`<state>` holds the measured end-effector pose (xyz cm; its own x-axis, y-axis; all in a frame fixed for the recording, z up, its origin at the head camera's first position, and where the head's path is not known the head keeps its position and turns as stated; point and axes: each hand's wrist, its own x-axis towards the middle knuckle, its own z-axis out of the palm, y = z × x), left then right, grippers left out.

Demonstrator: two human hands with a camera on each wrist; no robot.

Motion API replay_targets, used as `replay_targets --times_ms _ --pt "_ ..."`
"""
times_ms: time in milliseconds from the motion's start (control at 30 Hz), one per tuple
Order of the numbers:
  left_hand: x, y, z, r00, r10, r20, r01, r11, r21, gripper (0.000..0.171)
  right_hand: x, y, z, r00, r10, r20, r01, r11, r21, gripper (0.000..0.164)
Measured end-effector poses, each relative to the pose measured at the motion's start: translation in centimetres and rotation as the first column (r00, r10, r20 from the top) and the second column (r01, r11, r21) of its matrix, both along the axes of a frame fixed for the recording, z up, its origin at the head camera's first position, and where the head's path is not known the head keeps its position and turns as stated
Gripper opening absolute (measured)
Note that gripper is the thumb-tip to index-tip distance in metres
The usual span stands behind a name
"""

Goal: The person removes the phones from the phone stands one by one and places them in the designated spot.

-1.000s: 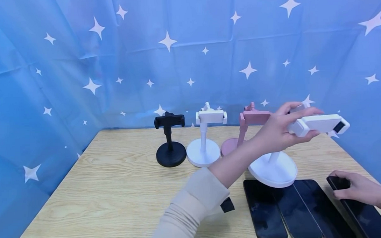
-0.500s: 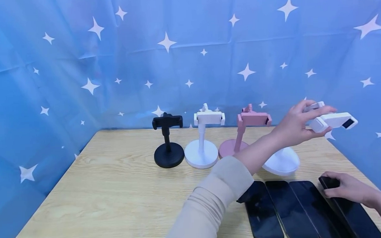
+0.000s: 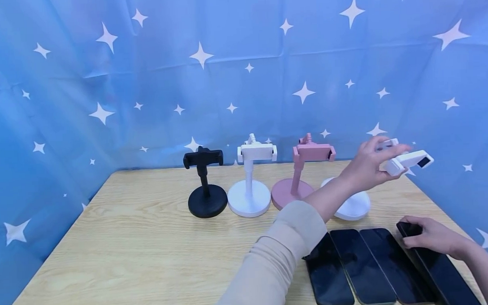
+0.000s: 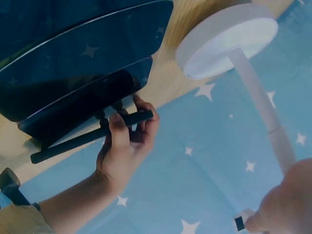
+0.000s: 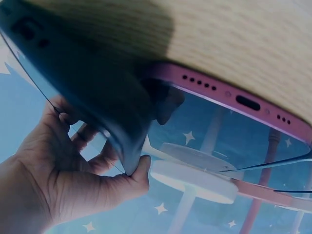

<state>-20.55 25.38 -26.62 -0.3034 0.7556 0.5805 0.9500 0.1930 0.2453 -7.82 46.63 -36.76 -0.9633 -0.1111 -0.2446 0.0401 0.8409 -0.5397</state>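
Note:
My left hand grips the holder head of a white phone stand, at the right in the head view. The stand's round base looks tilted in the left wrist view; whether it touches the table cannot be told. My right hand pinches a dark phone between thumb and fingers by its upper end. That phone is tilted up beside a row of three dark-screened phones. In the right wrist view, a phone with a pink edge lies right next to it.
At the back of the wooden table stand a black phone stand, another white phone stand and a pink phone stand. A blue curtain with white stars hangs behind and at the sides.
My left hand has moved the white stand to the right, away from the pink one. The phone in my right hand has come closer to the row. The head view has turned slightly right.

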Motion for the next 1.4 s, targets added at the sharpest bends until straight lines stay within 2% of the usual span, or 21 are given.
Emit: replay_targets --times_ms 100,300,467,567,667,900,1067,1233,1400 --pt "-0.5 -0.1 -0.5 1.000 0.001 0.019 0.000 1.000 -0.007 0.048 -0.4 -0.4 -0.1 1.000 0.011 -0.019 -0.011 1.000 0.010 0.040" --pt "-1.6 -0.3 -0.6 0.996 0.006 0.088 -0.004 1.000 -0.024 0.048 -1.0 -1.0 0.1 1.000 -0.019 0.002 0.019 0.999 0.026 0.051" --pt "-2.3 -1.0 -0.5 0.979 0.023 0.202 -0.020 1.000 -0.013 0.047 -1.6 -1.2 0.1 1.000 -0.016 -0.001 0.016 0.998 0.052 0.052" --pt "-2.4 -1.2 -0.4 0.969 0.022 0.244 -0.018 1.000 -0.021 0.047 -1.9 -1.3 0.0 1.000 0.002 -0.026 0.000 0.997 0.082 0.051" --pt "-2.4 -1.3 -0.4 0.960 0.034 0.278 -0.029 0.999 -0.020 0.048 -2.0 -1.3 0.0 0.998 0.023 -0.057 -0.017 0.993 0.115 0.047" --pt "-2.1 -1.1 -0.3 0.908 0.078 0.411 -0.057 0.996 -0.063 0.049 -2.3 -0.7 -0.1 0.993 0.087 -0.080 -0.074 0.985 0.157 0.044" --pt "-2.0 -1.1 -0.6 0.893 0.098 0.438 -0.076 0.995 -0.066 0.050 -2.7 -0.3 -0.3 0.997 0.073 -0.041 -0.066 0.985 0.158 0.042" --pt "-1.7 -0.8 -1.0 0.866 0.090 0.493 -0.082 0.996 -0.038 0.050 -2.7 0.0 -0.8 0.999 0.055 -0.002 -0.054 0.988 0.142 0.043" --pt "-1.3 -0.5 -1.2 0.856 0.085 0.509 -0.096 0.995 -0.005 0.049 -2.8 0.1 -1.0 0.999 0.036 -0.018 -0.032 0.986 0.165 0.041"
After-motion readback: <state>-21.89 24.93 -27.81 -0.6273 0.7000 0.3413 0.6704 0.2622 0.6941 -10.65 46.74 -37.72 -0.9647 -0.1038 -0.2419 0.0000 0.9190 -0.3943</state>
